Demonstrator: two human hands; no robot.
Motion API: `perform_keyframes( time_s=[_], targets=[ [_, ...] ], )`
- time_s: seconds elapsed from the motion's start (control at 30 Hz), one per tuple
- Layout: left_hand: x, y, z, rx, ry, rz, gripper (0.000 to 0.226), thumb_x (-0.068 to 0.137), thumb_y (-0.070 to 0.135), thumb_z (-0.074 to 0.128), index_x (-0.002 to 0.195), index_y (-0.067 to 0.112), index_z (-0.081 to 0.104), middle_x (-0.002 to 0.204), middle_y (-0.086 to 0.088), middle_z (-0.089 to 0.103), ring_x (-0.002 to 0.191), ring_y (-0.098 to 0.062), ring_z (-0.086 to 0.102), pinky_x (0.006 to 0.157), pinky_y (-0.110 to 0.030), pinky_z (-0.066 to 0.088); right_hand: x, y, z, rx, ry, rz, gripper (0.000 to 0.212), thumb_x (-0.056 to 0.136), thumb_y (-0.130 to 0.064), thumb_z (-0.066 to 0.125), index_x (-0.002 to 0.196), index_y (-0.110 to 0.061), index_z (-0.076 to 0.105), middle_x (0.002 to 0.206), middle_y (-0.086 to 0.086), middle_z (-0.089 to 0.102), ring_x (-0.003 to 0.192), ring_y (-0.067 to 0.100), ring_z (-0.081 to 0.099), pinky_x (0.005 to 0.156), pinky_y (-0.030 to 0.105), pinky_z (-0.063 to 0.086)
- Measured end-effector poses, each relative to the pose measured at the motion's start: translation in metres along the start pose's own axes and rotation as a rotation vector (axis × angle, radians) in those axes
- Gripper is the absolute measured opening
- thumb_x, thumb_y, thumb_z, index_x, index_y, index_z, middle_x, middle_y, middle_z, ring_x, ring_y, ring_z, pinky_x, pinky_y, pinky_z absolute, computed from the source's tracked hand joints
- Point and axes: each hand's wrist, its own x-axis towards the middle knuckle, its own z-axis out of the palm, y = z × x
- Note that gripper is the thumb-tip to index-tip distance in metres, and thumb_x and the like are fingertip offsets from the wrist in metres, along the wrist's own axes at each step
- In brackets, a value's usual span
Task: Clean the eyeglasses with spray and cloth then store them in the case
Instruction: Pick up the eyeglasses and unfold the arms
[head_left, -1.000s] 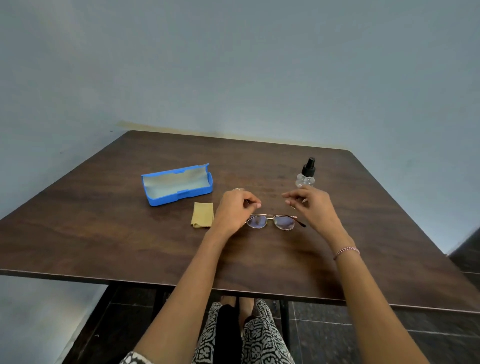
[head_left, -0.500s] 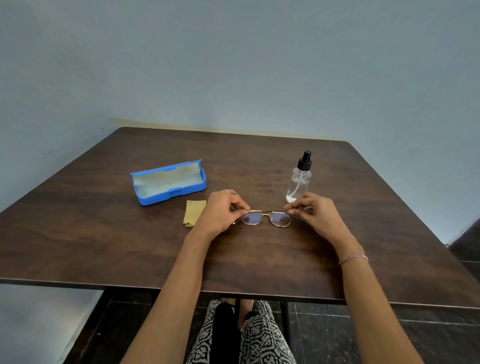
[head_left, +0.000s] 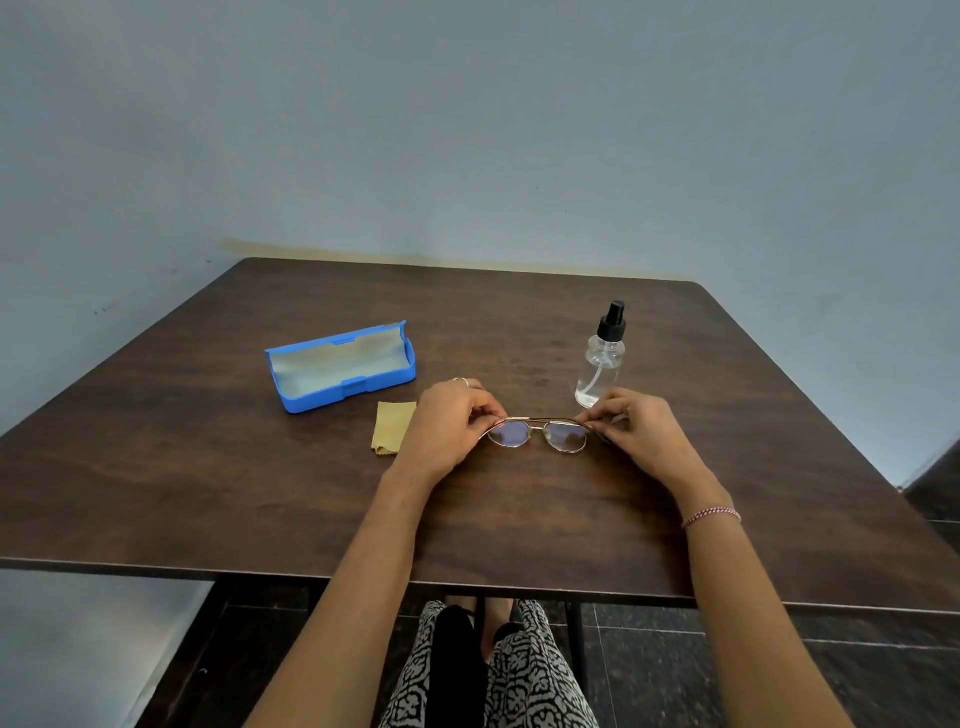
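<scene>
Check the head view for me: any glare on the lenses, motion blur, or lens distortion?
Head view: soft, even light, with only faint shadows on the table under the left hand and right hand; the eyeglasses lenses carry a bluish-purple sheen but no hard glare; hands and spray bottle look sharp; the wide angle splays the table's sides.

The single wide-angle head view looks forward and down from close above the near edge of the table toward the wall.
</scene>
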Motion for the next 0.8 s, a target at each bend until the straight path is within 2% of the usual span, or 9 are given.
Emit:
perform_keyframes(
  time_s=[0.23,0.4,0.53,0.67,0.8],
  targets=[
    [0.001,0.001,-0.002,-0.253,0.144,-0.105,0.011,0.078,0.015,0.073,0.089,0.018,0.075,0.082,0.012,0.064,0.075,-0.004,0.059,0.067,-0.008,0.044,0.0,0.005,0.002,0.065,-0.016,0.042,0.012,0.079,-0.007,0.072,0.082,-0.018,0.074,0.084,-0.015,0.066,0.081,0.008,0.061,0.072,0.007,0.042],
    [0.002,0.002,-0.005,-0.599,0.166,-0.234,0.01,0.076,0.005,0.075,0.08,0.014,0.072,0.078,0.009,0.069,0.063,0.004,0.059,0.061,-0.015,0.053,0.001,0.006,0.003,0.071,-0.001,0.052,0.01,0.08,-0.007,0.072,0.083,-0.016,0.073,0.085,-0.011,0.066,0.081,0.012,0.061,0.072,0.011,0.045],
    [0.002,0.003,-0.007,-0.748,0.183,-0.307,0.013,0.075,0.002,0.074,0.083,0.012,0.072,0.078,0.005,0.07,0.068,0.0,0.064,0.064,-0.018,0.056,0.0,0.002,0.004,0.095,0.01,0.045,0.013,0.079,-0.009,0.073,0.09,-0.016,0.074,0.085,-0.014,0.065,0.08,0.006,0.06,0.072,0.005,0.042],
    [0.002,0.003,-0.007,-0.81,0.198,-0.336,0.014,0.076,0.001,0.073,0.081,0.014,0.072,0.08,0.003,0.07,0.075,-0.008,0.066,0.064,-0.017,0.056,0.001,-0.001,0.005,0.087,0.062,0.027,0.008,0.079,-0.008,0.073,0.084,-0.015,0.073,0.083,-0.007,0.065,0.079,0.006,0.059,0.07,0.004,0.04],
    [0.002,0.003,-0.007,-0.865,0.21,-0.36,0.016,0.076,-0.001,0.072,0.081,0.015,0.071,0.086,-0.002,0.071,0.083,-0.012,0.068,0.068,-0.019,0.057,0.002,-0.005,0.009,0.066,0.101,0.003,0.01,0.085,-0.003,0.065,0.084,-0.013,0.067,0.087,-0.002,0.063,0.075,0.003,0.057,0.068,0.003,0.041]
  ],
)
